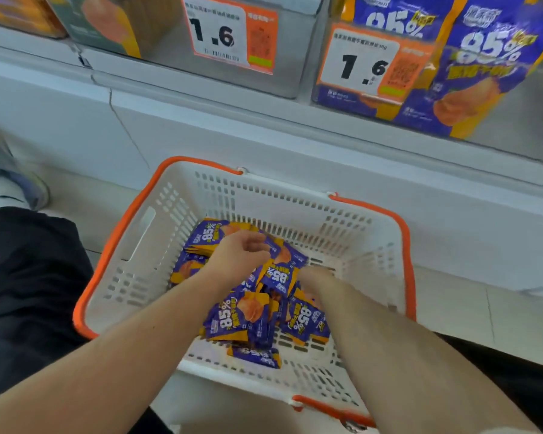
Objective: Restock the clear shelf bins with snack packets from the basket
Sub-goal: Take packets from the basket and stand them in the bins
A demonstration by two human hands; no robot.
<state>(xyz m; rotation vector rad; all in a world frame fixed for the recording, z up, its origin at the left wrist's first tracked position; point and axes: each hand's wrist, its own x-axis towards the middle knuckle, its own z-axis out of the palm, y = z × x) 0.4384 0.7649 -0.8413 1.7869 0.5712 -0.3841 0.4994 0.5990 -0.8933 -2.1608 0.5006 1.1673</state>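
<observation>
Both hands are down in the basket (pixel 170 220), on the heap of packets (pixel 251 311). Left hand (pixel 237 256) has fingers curled over the top of the pile; looks like it grips a packet, edges blurred. Right hand (pixel 315 278) is motion-blurred, fingers buried among packets, so can't tell its grip. Packets are purple and orange, marked 85%, piled mid-basket, one lying apart near the front wall. Basket is white with orange rim, on the floor against the shelf base (pixel 295 139). Bins above: right bin (pixel 514 120) holds the same packets, left bin (pixel 289 57) shows bare wall. Price tags (pixel 358 62) both read 1.6.
</observation>
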